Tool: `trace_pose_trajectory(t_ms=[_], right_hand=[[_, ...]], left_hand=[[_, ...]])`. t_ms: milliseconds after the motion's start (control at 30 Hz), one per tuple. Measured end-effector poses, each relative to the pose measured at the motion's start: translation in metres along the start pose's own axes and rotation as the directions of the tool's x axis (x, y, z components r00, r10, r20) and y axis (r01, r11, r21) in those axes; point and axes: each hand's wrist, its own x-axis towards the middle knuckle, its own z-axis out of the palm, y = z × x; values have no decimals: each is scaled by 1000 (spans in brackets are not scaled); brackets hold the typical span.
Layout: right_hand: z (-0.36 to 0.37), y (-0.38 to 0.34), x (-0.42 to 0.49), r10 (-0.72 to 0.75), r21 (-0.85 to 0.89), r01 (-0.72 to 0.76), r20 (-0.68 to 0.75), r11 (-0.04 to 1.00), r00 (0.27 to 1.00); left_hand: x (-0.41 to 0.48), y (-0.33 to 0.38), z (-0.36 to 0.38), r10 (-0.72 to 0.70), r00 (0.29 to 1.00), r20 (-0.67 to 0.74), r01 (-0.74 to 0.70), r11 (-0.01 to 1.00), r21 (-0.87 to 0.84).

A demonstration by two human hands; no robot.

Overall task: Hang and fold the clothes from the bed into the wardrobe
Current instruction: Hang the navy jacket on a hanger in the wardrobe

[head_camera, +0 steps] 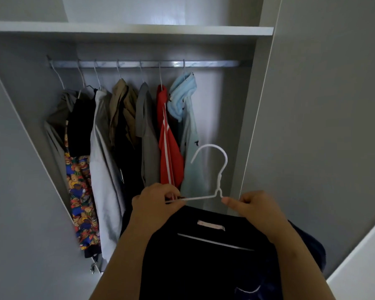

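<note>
Dark garment (204,260) is held up in front of the open wardrobe (254,126), low in the middle of the view, not yet on the rail (204,63). A white wire hanger (219,179) sticks up from its neckline with the hook free in the air. The hanger's left arm is bare and outside the cloth.

Left hand (154,202) pinches that bare arm between thumb and fingers. Right hand (256,204) has its fingers curled at the garment's top edge, thumb tip at the hanger's fork; whether it also holds wire can't be told.

On the rail hang seven hangers with clothes, right to left:
- light blue top (189,148)
- red striped piece (169,152)
- grey shirt (147,137)
- khaki piece (121,109)
- pale grey piece (102,148)
- black top (82,126) over a teddy-bear print (80,191)
- olive piece (59,118)

A shelf (139,30) runs above the rail.
</note>
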Motion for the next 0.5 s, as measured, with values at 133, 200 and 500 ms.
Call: trace_pose_trajectory(t_ms=[133,200,500], right_hand=[[-12,20,-3,173,31,-174,34,984,984],[-18,28,-5,223,78,-227,51,971,973],[-30,48,-5,433,247,-428,38,869,901]], left_hand=[[5,5,12,-64,998,6,64,994,-92],[9,6,20,-90,996,6,90,990,-107],[27,11,50,-117,993,6,115,954,-279]])
